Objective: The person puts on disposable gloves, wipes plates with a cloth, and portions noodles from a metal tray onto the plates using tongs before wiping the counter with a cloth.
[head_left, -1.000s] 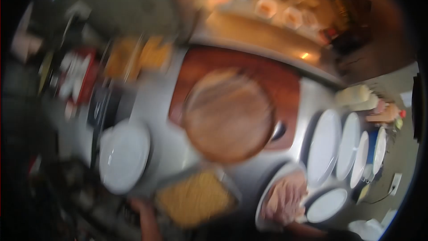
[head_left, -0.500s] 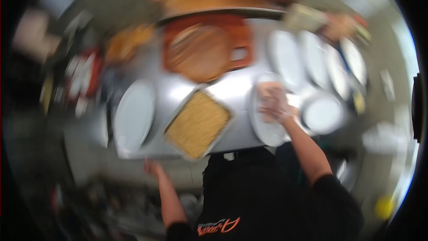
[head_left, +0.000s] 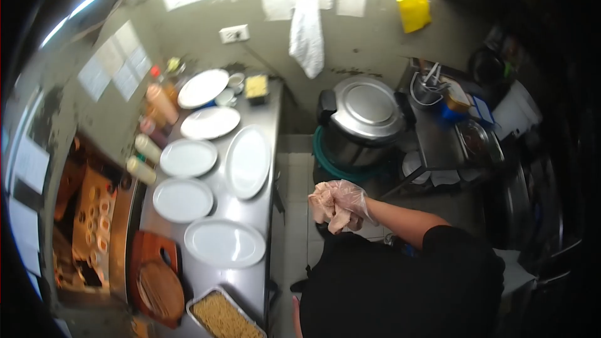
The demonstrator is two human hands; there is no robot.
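My right hand point(head_left: 352, 200), in a clear plastic glove, is closed around pale pink pieces of raw meat point(head_left: 325, 203) that look like chicken. It is raised over the floor, right of the steel table point(head_left: 250, 288) and apart from it. Of my left arm only a narrow sliver point(head_left: 296, 316) shows beside my black shirt at the bottom edge; its fingers are hidden. Nearest to my right hand on the table are white oval plates point(head_left: 225, 242), and a metal tray of yellowish crumbs point(head_left: 225, 316) lies at the bottom.
A large lidded steel pot point(head_left: 366, 109) stands ahead in a green tub point(head_left: 332, 163). Several sauce bottles point(head_left: 163, 103) line the table's left side, near wooden boards point(head_left: 159, 288). A dark side table point(head_left: 447, 144) with containers is on the right. A white towel point(head_left: 307, 31) hangs on the wall.
My view has swung right, from facing the table to facing the pot and wall. My right hand has left the plate and holds the meat off the table. The left hand has mostly gone from view.
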